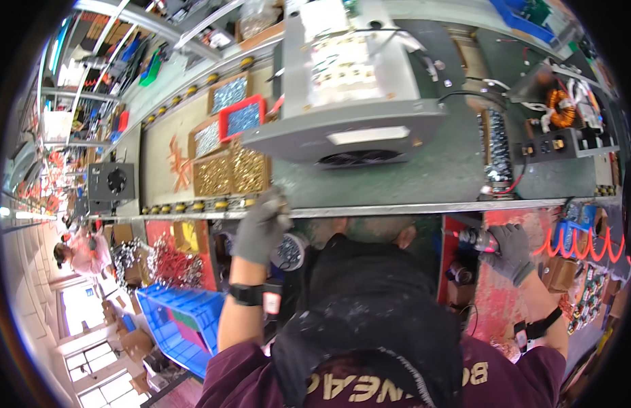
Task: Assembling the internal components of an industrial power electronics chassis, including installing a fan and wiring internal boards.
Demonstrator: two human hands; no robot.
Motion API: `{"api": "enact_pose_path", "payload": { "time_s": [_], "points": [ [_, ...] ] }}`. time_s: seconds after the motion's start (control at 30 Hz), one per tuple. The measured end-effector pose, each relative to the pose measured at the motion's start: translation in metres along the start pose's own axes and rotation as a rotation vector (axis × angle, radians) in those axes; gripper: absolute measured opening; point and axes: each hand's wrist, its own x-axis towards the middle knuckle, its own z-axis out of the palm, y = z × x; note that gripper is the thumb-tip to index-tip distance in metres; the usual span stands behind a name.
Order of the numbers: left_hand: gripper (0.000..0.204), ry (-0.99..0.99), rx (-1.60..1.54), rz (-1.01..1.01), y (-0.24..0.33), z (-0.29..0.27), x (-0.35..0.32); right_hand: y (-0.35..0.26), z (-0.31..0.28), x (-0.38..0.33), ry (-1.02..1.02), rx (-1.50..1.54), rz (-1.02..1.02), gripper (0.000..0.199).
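My left hand, in a grey glove, is at the bench's front edge, just below the cardboard tray of gold-coloured screws. Its fingers are drawn together; what they hold, if anything, is too small and blurred to name. Off to the right, below the bench edge, my right hand, also gloved, is wrapped round a power screwdriver whose tip points left. In front of me on the bench stands a grey metal case with a round black fan in its near panel and boards inside.
A red tray and cardboard boxes hold silvery screws. Right of the case lie a long box of dark screws and an open unit with a copper coil. A blue crate is at lower left; a red coiled hose hangs right.
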Motion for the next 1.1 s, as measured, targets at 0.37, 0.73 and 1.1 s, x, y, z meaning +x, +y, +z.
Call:
{"api": "enact_pose_path", "payload": {
  "time_s": [0.37, 0.73, 1.1],
  "points": [
    [0.019, -0.13, -0.018, -0.149, 0.028, 0.004, 0.009, -0.287, -0.035, 0.109, -0.267, 0.782, 0.241, 0.056],
    [0.028, -0.315, 0.275, -0.207, 0.064, -0.023, 0.034, -0.352, -0.005, 0.112, -0.203, 1.085, 0.486, 0.051],
    [0.045, -0.247, 0.446, -0.33, 0.069, -0.02, 0.064, -0.366, 0.032, 0.108, 0.142, 1.449, 0.505, 0.062]
  ]
}}
